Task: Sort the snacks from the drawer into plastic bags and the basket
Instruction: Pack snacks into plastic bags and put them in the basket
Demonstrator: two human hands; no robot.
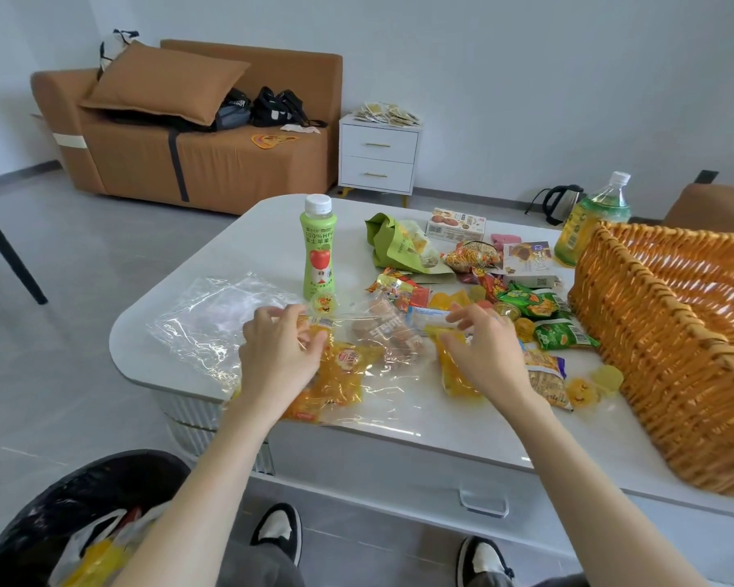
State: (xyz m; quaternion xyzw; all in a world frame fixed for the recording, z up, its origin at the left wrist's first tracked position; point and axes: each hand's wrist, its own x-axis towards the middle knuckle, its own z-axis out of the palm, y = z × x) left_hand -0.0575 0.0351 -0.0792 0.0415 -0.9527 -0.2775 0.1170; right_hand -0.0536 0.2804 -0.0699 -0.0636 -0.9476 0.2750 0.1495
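Pinching the clear bag [393, 389] on the worktop [505, 432], left hand [278, 353] and right hand [482, 351] fingers [462, 317] curled onto its plastic, only some yellow packs [340, 377] bagged, most snacks [526, 302] lying loose beside the basket [619, 298].

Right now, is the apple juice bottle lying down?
No, the juice bottle stands upright on the table, cap on top.

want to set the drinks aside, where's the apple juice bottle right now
Head view: the apple juice bottle stands upright on the table, left of the snack pile, just beyond the left hand, with the green pouch to its right.
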